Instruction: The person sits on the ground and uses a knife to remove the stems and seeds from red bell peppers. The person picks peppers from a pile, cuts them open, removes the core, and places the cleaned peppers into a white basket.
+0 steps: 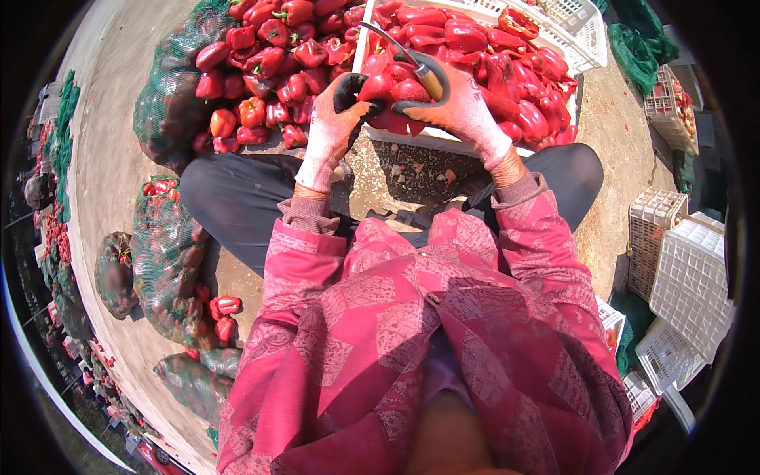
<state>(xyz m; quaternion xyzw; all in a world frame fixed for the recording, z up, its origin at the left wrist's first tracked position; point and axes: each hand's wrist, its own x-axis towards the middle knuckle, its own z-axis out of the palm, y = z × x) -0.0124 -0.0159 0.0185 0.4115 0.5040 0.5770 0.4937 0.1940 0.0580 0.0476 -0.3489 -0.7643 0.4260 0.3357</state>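
Observation:
My left hand (339,113), in a white knit glove with orange and black coating, grips a red bell pepper (380,89) at its left side. In the same kind of glove, my right hand (454,101) holds a curved-blade knife (428,80) by its wooden handle, the thin blade pointing up and left. The right fingertips also reach the pepper's right side. Both hands are over the near edge of a white plastic crate (442,139), which is heaped with red peppers (499,77), many of them apparently cut open. Whether the held pepper is split is hard to tell.
Whole red peppers (279,65) lie piled to the left, beside a full green mesh sack (172,95). More filled sacks (166,261) stand near my left knee. Stacked plastic crates (692,273) are at the right. Seeds and scraps (409,172) litter the ground between my legs.

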